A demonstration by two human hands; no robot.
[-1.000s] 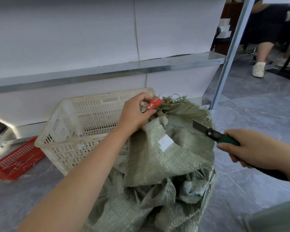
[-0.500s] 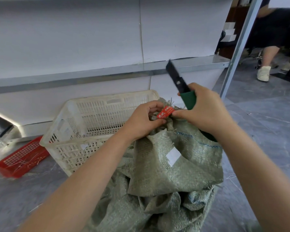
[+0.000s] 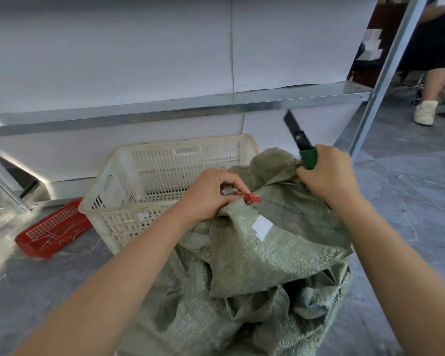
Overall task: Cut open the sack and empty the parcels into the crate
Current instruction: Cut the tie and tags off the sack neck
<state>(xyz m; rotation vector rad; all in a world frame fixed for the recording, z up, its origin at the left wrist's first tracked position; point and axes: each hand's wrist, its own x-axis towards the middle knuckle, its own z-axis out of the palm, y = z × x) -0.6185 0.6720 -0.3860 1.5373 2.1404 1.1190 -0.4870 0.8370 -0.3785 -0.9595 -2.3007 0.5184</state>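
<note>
A green woven sack (image 3: 257, 258) stands crumpled on the floor in front of me, with a white label on its side. My left hand (image 3: 208, 194) pinches the sack's top edge together with a red tag (image 3: 251, 197). My right hand (image 3: 329, 176) grips a green-handled utility knife (image 3: 301, 142), blade pointing up and away, and also clutches the sack's far top edge. The mouth of the sack is spread between both hands. A cream plastic crate (image 3: 165, 181) sits just behind the sack, tilted against the shelf. No parcels are visible.
A red plastic tray (image 3: 52, 227) lies on the grey floor left of the crate. A metal shelf (image 3: 177, 109) runs above the crate, with an upright post (image 3: 385, 73) at right. A seated person's leg and white shoe (image 3: 425, 111) show at far right.
My right hand brought the knife from the right side up to the sack's top, then pulled the far edge away to the right. The sack's mouth has spread apart; the left hand kept the red tag.
</note>
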